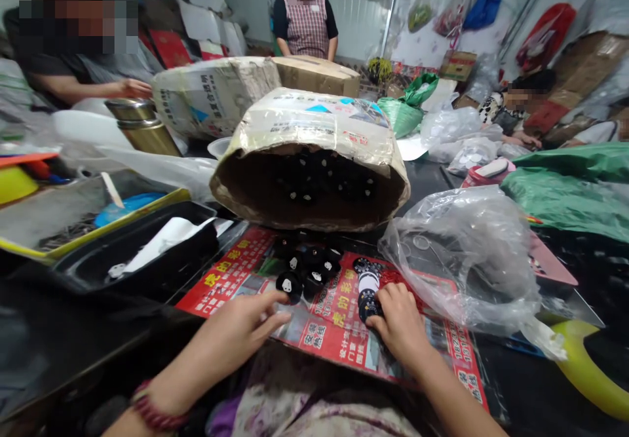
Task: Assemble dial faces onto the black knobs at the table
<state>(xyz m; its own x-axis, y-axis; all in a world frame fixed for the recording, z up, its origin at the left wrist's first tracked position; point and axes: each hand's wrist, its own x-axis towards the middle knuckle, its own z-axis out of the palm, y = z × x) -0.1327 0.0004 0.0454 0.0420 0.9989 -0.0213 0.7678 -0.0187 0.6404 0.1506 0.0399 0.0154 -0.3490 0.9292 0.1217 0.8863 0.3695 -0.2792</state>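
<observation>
My left hand [240, 329] lies on a red printed sheet [344, 332] with its fingers stretched toward a small black round part [289, 285], nothing held. My right hand [400, 322] is curled, its fingertips closed on a short stack of black and white round parts [367, 289]. A loose cluster of the same black parts [314, 263] lies just beyond both hands. Behind it a cardboard box [314, 155] lies tipped on its side, its open mouth facing me, more black parts inside.
A crumpled clear plastic bag [466, 260] sits right of my right hand. A black tray [142, 253] with white paper is at the left, a yellow-rimmed tray [98, 217] behind it. Other people sit and stand at the far side. Green bags [570, 188] lie right.
</observation>
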